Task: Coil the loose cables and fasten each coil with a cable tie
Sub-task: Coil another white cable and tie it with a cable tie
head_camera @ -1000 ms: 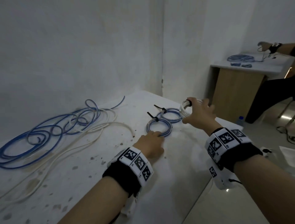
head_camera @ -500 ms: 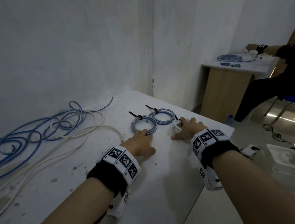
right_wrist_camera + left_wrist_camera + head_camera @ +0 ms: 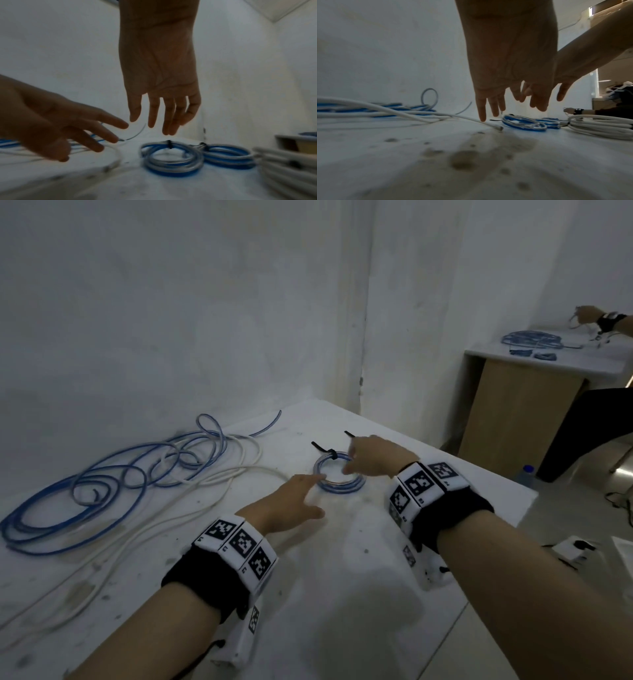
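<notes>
White stained desk (image 3: 308, 594) stands against bare white walls. Loose blue cables (image 3: 102, 474) and white cables (image 3: 164, 508) sprawl at centre left of the head view. Two tied blue coils lie at centre: nearer coil (image 3: 337, 477) with black cable tie (image 3: 323, 447), second coil (image 3: 228, 155) touching it on the right. A tied white coil (image 3: 600, 125) sits further right. Left hand (image 3: 291, 505) and right hand (image 3: 376, 455) hover above the coils, fingers (image 3: 154, 112) straight, spread, holding nothing.
</notes>
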The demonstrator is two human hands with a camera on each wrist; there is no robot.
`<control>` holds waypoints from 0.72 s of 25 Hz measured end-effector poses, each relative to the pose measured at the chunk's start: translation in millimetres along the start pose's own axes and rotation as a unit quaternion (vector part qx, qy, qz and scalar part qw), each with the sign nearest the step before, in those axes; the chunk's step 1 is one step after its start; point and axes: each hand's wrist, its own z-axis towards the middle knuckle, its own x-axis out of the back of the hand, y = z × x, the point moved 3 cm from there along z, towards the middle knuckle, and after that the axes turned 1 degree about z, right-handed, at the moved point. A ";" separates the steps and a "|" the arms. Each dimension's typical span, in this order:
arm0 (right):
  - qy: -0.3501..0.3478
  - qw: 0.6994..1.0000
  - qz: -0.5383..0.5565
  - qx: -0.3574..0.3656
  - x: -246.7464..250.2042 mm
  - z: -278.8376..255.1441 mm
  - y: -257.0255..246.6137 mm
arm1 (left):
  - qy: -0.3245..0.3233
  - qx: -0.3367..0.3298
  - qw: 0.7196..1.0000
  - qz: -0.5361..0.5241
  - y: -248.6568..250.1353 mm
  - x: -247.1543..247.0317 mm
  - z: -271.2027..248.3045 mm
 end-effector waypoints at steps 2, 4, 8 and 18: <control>-0.004 0.996 0.013 0.088 -6.2 -1.5 -44.9 | 0.019 0.014 0.999 -0.025 -14.7 13.6 -18.0; -0.052 0.990 -0.018 0.134 -25.5 -5.0 -77.3 | 0.020 0.060 0.998 -0.017 -37.0 23.6 -38.3; -0.030 0.982 -0.099 0.161 -47.7 -4.6 -100.9 | 0.037 0.126 0.991 0.011 -79.4 41.6 -78.5; -0.141 0.982 -0.030 0.123 -58.8 -9.7 -125.0 | 0.158 0.339 0.918 0.132 -167.7 73.9 -129.4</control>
